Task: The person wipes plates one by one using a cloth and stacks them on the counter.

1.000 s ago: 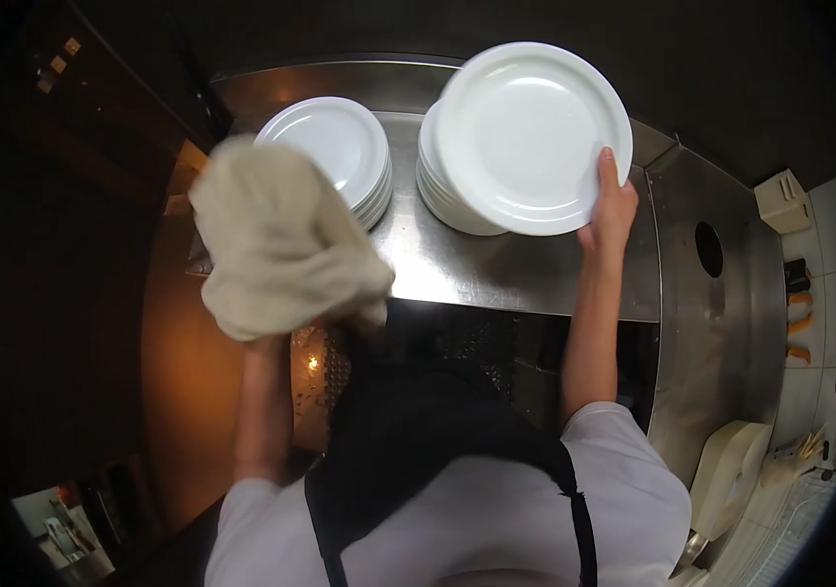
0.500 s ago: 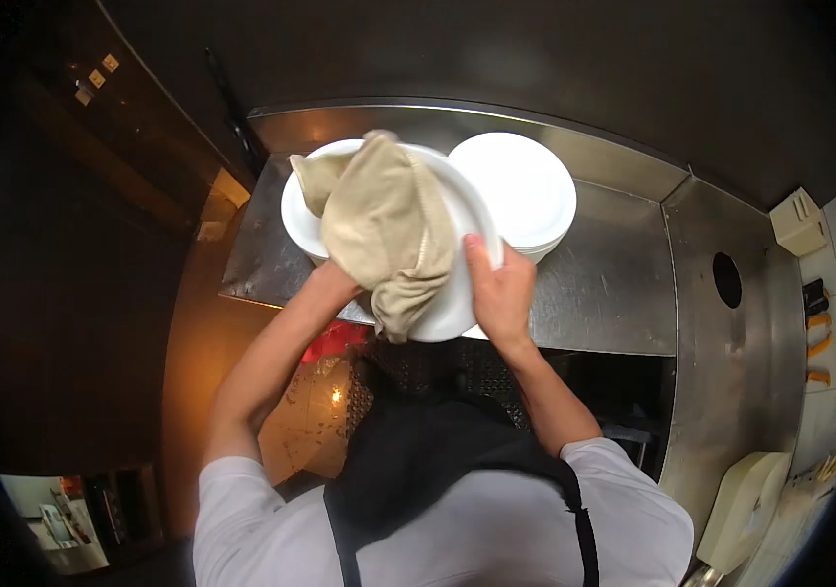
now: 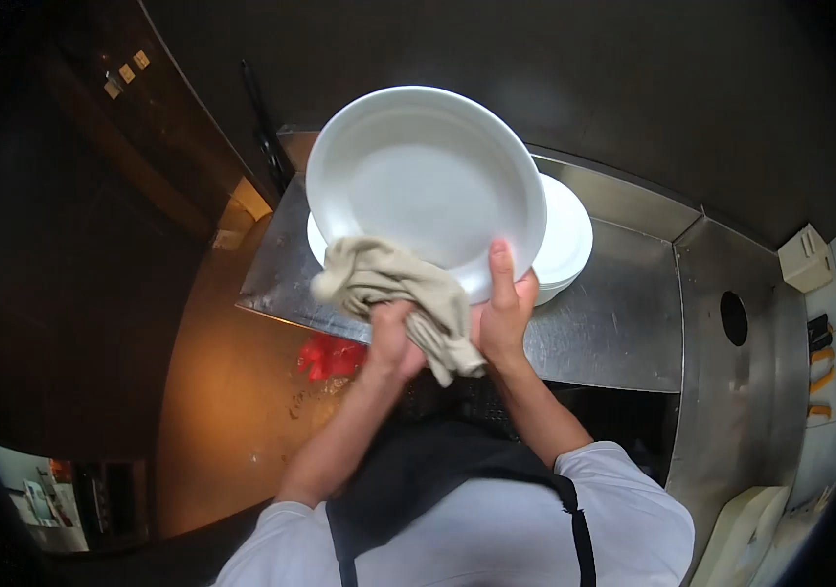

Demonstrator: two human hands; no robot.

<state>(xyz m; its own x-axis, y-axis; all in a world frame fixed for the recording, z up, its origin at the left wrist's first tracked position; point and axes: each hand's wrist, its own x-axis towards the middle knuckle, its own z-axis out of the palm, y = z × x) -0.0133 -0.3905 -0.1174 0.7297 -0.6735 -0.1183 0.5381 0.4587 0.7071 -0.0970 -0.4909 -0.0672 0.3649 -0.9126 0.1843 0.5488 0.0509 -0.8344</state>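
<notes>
A round white plate (image 3: pixel 418 186) with a raised rim is held up in front of me, its inner face toward the camera. My right hand (image 3: pixel 506 313) grips its lower right edge, the thumb lying on the inside of the rim. A beige cloth (image 3: pixel 398 284) is bunched in my left hand (image 3: pixel 393 338) at the plate's lower left edge, and it hangs down between my hands. Behind the plate on the right stands a stack of white plates (image 3: pixel 564 235). Another white piece (image 3: pixel 316 240) shows only a sliver at the left, mostly covered by the held plate.
The steel counter (image 3: pixel 613 313) runs below the plates and turns along the right side, where it has a round hole (image 3: pixel 734 318). A red object (image 3: pixel 330 357) lies low at the left. Orange-handled tools (image 3: pixel 821 377) hang on the right wall.
The plate has been raised and turned to show its inner face. The cloth, which covered much of it, has moved down to its lower edge with my left hand.
</notes>
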